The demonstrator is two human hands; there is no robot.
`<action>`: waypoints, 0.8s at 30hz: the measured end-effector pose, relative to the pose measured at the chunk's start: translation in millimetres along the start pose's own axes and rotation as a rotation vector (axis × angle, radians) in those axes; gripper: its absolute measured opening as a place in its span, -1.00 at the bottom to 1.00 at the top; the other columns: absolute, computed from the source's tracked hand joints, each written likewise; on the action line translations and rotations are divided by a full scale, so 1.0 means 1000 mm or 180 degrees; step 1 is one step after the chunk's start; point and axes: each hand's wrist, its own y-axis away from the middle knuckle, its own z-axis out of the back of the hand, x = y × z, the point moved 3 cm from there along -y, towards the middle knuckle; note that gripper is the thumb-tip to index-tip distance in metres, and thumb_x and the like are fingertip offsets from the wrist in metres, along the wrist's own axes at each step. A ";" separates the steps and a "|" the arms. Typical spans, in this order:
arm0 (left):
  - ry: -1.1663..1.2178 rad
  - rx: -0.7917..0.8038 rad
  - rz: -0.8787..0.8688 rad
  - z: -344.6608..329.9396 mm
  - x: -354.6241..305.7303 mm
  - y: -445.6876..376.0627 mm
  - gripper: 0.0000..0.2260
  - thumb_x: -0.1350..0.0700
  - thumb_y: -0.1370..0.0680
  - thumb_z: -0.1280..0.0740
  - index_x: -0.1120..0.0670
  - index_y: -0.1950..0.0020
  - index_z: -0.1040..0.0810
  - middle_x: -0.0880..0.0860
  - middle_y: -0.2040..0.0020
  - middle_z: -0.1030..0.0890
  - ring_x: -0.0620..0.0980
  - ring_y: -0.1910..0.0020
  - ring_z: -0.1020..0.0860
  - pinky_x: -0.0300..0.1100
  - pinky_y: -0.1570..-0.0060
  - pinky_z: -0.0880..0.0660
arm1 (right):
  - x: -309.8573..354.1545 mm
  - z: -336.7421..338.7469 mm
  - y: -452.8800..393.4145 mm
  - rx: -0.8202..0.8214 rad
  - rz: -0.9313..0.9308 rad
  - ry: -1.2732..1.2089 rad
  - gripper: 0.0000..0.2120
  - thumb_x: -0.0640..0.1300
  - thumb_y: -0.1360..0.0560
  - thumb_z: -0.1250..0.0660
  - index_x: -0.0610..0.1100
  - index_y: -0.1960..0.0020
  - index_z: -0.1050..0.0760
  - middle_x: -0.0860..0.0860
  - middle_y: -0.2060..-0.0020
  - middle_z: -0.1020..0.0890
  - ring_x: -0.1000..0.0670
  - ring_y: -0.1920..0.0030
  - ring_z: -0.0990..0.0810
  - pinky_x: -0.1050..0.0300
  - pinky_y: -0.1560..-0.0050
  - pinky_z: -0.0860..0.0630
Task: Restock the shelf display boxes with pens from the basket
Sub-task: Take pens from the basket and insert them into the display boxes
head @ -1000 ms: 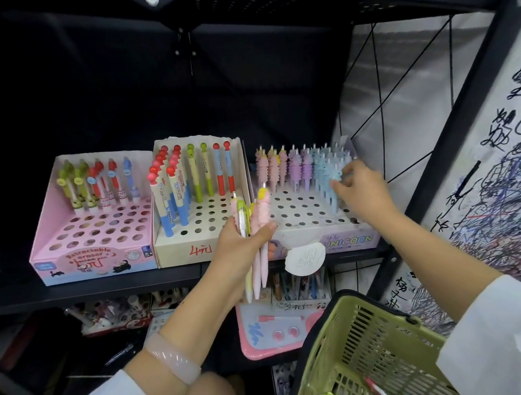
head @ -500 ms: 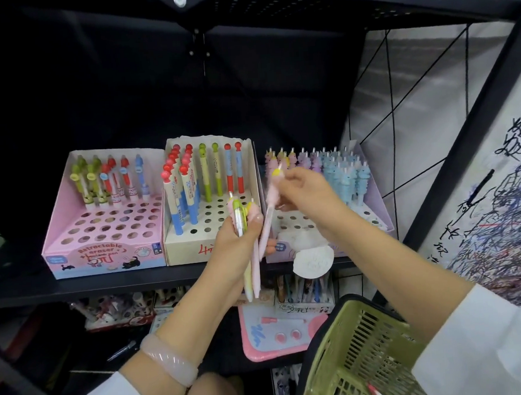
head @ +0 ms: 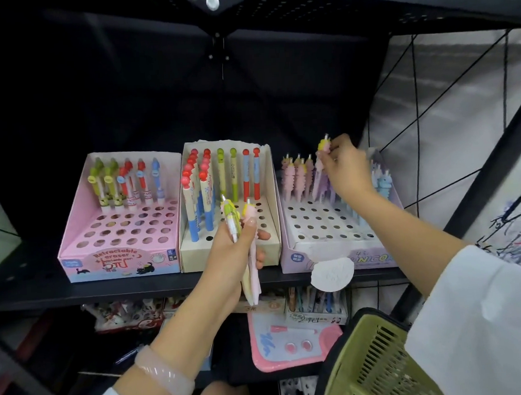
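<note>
Three display boxes stand on the black shelf: a pink eraser-pen box (head: 119, 261), a cream box (head: 226, 254) and a lilac unicorn box (head: 342, 253). My left hand (head: 229, 260) is in front of the cream box and grips a small bunch of pens (head: 243, 241), one green-topped and the others pink. My right hand (head: 346, 167) is over the back rows of the unicorn box, pinching the top of a pink unicorn pen (head: 322, 163) held upright among the pens standing there. The green basket (head: 373, 364) hangs at the lower right.
A round white tag (head: 332, 273) hangs on the unicorn box's front. Under the shelf lie a pink drawing board (head: 289, 342) and more pen boxes (head: 314, 304). A black upright frame (head: 481, 183) and a scribbled white panel stand at the right. Another shelf is overhead.
My right hand took one pink pen from the bunch in my left hand and carried it up and right to the unicorn box's back rows. My left hand stayed about where it was.
</note>
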 end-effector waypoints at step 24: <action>0.0128 0.0084 -0.0130 0.005 -0.008 0.001 -0.91 0.15 -0.60 -0.21 0.04 -0.09 -0.44 -0.03 0.33 -0.63 -0.12 0.49 -0.46 -0.29 0.44 -0.46 | -0.010 -0.027 0.005 0.1234 0.0160 0.1639 -0.63 -0.09 -0.58 -0.13 -0.15 -0.36 -0.26 -0.22 -0.06 -0.56 -0.23 -0.03 -0.55 0.06 0.17 -0.38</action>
